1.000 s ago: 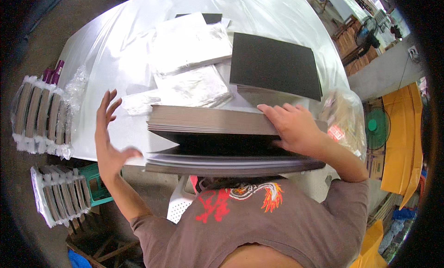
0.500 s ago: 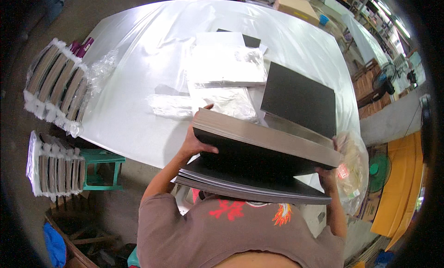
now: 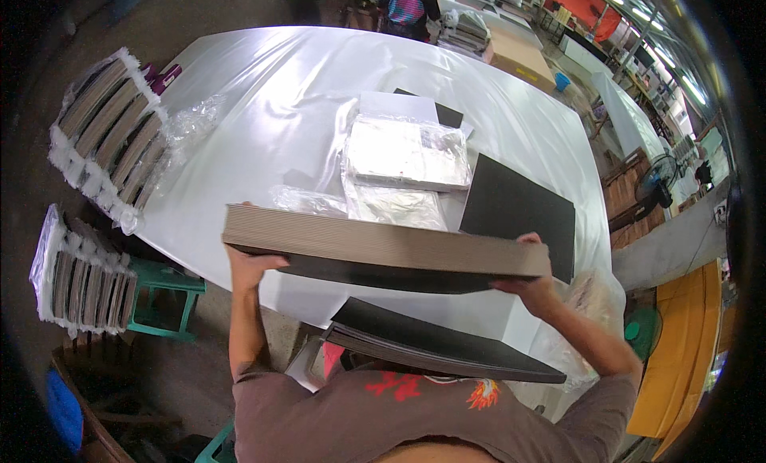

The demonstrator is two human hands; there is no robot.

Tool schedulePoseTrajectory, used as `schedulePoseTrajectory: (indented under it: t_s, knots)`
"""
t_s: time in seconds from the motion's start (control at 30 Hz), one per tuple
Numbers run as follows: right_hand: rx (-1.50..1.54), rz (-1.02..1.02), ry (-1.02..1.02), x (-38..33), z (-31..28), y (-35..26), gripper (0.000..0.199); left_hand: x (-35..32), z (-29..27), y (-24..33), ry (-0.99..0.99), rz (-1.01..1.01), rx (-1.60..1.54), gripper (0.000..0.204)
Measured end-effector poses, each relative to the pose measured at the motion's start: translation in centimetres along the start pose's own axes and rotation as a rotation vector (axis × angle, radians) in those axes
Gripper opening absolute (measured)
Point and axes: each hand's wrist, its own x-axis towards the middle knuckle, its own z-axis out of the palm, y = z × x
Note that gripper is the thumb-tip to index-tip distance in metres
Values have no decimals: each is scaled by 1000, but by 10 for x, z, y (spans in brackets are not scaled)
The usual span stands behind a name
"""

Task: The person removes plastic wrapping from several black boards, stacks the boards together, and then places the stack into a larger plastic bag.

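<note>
A thick stack of black-faced boards (image 3: 383, 243) with grey-brown edges is held up level between my two hands, over the near side of the table. My left hand (image 3: 250, 265) grips its left end, the thumb along the near face. My right hand (image 3: 528, 286) is wrapped round the right end, fingers on top and thumb below. Nearer to my body, a second stack of black boards (image 3: 447, 339) lies tilted close to my shirt. Past the held stack, more black boards (image 3: 519, 211) lie at the table's right.
The table (image 3: 247, 136) is covered in shiny white plastic. Clear-wrapped white packs (image 3: 411, 152) lie mid-table. Wrapped bundles of boards (image 3: 108, 136) stand at the left, near a green stool (image 3: 167, 295). A crumpled plastic bag (image 3: 586, 311) hangs at the right. Another person (image 3: 407, 12) sits beyond the table.
The held stack has moved left and away from the near stack, widening the gap between them. It is now more level. My right hand has moved left with it, and the view has tilted up.
</note>
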Motion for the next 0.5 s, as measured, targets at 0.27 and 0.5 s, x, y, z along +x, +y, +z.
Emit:
schedulePoseTrajectory:
  t_s: [0.27,0.5]
  knots:
    - [371,-172,-253,104,103,-68,57,0,-135,22,400,293,26,91]
    - [453,-137,-441,140,181,-100,59,-35,-217,20,502,213,215,99]
